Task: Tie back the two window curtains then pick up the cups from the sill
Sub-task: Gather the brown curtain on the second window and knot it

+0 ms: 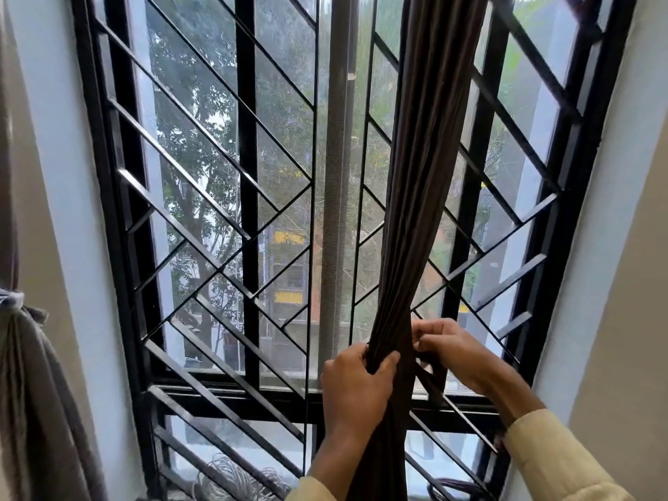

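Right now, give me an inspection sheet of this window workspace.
Surface: sill below frame; cups not seen.
Job's things: gathered dark brown fabric curtain, held mid-window; grey fabric curtain at left, tied with pale band.
Clutter: nothing seen.
Hands: left hand grips brown curtain; right hand pinches its folds.
Cables: pale grey wire coil bottom left; dark cables bottom right.
Surroundings: black metal window grille; trees outside.

Your left hand (pixel 356 383) grips the gathered dark curtain (pixel 423 175), fingers curled round the bunched folds in front of the black window grille (pixel 249 175). Your right hand (pixel 452 350) pinches the same bundle from the other side, just beside the left. At the far left edge, the other curtain (pixel 32 374) hangs already tied with a pale band (pixel 12 297). Coiled cable (pixel 231 480) lies on the sill below.
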